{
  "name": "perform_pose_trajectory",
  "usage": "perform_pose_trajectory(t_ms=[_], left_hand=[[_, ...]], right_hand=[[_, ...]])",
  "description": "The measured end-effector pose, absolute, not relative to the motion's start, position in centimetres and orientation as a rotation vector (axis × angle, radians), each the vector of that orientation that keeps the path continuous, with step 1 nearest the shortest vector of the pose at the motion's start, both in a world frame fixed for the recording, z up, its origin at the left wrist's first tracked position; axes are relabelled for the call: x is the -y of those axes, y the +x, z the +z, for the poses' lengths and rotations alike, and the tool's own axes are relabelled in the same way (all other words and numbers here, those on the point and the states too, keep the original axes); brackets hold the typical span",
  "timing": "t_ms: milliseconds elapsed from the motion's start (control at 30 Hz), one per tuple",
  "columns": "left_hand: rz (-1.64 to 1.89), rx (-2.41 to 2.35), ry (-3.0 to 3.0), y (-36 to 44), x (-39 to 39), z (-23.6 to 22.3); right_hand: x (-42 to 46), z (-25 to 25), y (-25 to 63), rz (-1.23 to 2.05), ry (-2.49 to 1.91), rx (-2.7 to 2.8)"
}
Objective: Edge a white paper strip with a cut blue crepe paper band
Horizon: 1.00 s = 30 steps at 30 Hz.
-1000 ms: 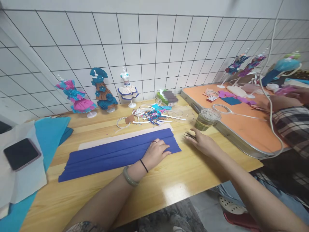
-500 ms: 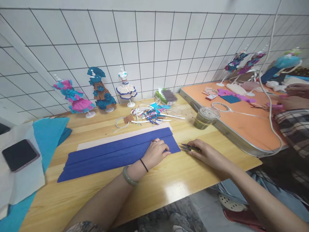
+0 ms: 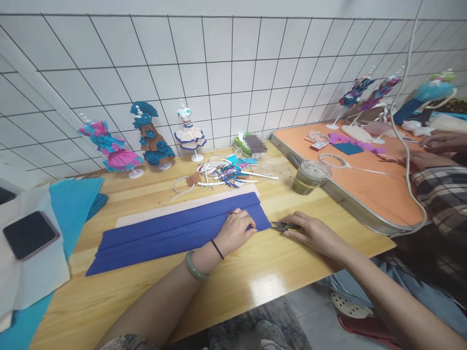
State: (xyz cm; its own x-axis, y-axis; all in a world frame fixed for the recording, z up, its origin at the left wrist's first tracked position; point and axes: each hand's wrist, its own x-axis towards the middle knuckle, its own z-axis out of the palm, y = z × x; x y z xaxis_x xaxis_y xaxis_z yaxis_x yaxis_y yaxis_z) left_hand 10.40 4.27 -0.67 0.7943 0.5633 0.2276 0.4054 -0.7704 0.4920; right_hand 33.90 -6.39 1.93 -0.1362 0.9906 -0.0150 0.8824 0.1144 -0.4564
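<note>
A long folded strip of dark blue crepe paper (image 3: 171, 233) lies across the wooden table (image 3: 255, 277), with a pale strip (image 3: 182, 208) showing behind it. My left hand (image 3: 235, 231) rests with curled fingers on the paper's right end, pressing it down. My right hand (image 3: 314, 232) lies on the table just right of the paper, its fingers closed on small dark scissors (image 3: 284, 225) whose tips touch the paper's right edge.
Three small paper-dressed mannequins (image 3: 153, 138) stand by the tiled wall, with paper scraps (image 3: 226, 174) in front. A plastic cup (image 3: 310, 177) sits beside an orange board (image 3: 368, 189), where another person's hands (image 3: 434, 148) work. A phone (image 3: 29, 234) lies on paper sheets at the left.
My right hand drew back from near the cup with the small scissors and brought them to the blue paper's right edge. My left hand stayed on the paper.
</note>
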Motion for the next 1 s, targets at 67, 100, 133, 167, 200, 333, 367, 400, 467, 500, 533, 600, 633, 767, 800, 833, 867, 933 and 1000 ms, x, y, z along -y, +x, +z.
perform_pose_trajectory(t_ms=[67, 100, 133, 167, 200, 333, 367, 400, 467, 500, 533, 600, 633, 767, 800, 833, 867, 933, 1000], left_hand=[[0.512, -0.706, 2.575, 10.4, -4.3, -0.5], [0.505, -0.691, 2.588, 10.4, -4.2, -0.5], [0.493, -0.677, 2.605, 10.4, -4.2, -0.4], [0.477, -0.663, 2.623, 10.3, -4.2, -0.4], [0.459, -0.649, 2.642, 10.3, -4.2, -0.3], [0.396, -0.597, 2.705, 10.3, -4.1, 0.1], [0.384, -0.582, 2.718, 10.3, -4.1, 0.2], [0.376, -0.569, 2.727, 10.3, -4.1, 0.2], [0.376, -0.55, 2.734, 10.3, -4.1, 0.2], [0.383, -0.544, 2.732, 10.3, -4.1, 0.1], [0.392, -0.542, 2.726, 10.3, -4.1, 0.1], [0.409, -0.538, 2.704, 10.2, -4.1, -0.1], [0.42, -0.535, 2.687, 10.2, -4.2, -0.2], [0.497, -0.534, 2.581, 10.3, -4.3, -0.6], [0.51, -0.543, 2.552, 10.3, -4.4, -0.7], [0.517, -0.555, 2.525, 10.3, -4.4, -0.7], [0.517, -0.567, 2.5, 10.4, -4.4, -0.7], [0.514, -0.6, 2.45, 10.4, -4.5, -0.7], [0.507, -0.622, 2.412, 10.5, -4.5, -0.7]], right_hand=[[6.4, 2.0, 33.9, 0.518, -1.836, 2.108], [6.4, 2.0, 33.9, 0.517, -1.834, 2.11], [6.4, 2.0, 33.9, 0.517, -1.833, 2.113], [6.4, 2.0, 33.9, 0.518, -1.833, 2.117], [6.3, 2.0, 34.0, 0.517, -1.831, 2.121], [6.1, 1.8, 34.2, 0.485, -1.797, 2.154], [6.0, 1.8, 34.2, 0.473, -1.78, 2.166], [5.9, 1.7, 34.3, 0.464, -1.761, 2.18], [5.7, 1.6, 34.3, 0.446, -1.72, 2.208], [5.6, 1.5, 34.3, 0.437, -1.702, 2.221], [5.5, 1.4, 34.3, 0.426, -1.685, 2.234], [5.3, 1.3, 34.2, 0.406, -1.661, 2.26], [5.3, 1.2, 34.2, 0.397, -1.653, 2.271], [5.1, 1.3, 34.1, 0.375, -1.625, 2.312], [5.0, 1.3, 34.1, 0.37, -1.617, 2.324], [5.0, 1.3, 34.1, 0.363, -1.611, 2.333], [5.0, 1.3, 34.2, 0.355, -1.608, 2.34], [5.0, 1.3, 34.2, 0.341, -1.602, 2.343], [5.0, 1.3, 34.3, 0.336, -1.594, 2.34]])
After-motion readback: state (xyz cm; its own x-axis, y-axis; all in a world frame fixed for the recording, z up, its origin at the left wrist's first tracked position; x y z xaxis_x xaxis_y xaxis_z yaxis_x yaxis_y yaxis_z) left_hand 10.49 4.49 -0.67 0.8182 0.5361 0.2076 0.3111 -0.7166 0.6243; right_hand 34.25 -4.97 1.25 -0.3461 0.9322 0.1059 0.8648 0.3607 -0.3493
